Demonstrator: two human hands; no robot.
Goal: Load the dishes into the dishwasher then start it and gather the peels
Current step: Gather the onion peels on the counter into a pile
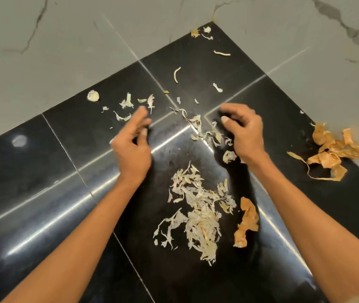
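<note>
A heap of pale garlic peels [196, 215] lies on the black tiled counter [42, 193] between my forearms. One orange onion skin [247, 221] sits at the heap's right side. My left hand [132, 143] hovers over the counter with loosely bent fingers and holds nothing I can see; it is blurred. My right hand [245, 132] is arched palm-down, fingertips at the counter beside a strip of loose peels [211, 134]; no peel shows in its grip. More pale scraps [127, 103] lie just beyond my left hand.
A bunch of orange onion skins [336, 152] lies near the right wall. A garlic root end [92, 96] and stray scraps [204, 32] reach into the far corner. Grey marble walls [64, 40] bound the counter at the back and the right.
</note>
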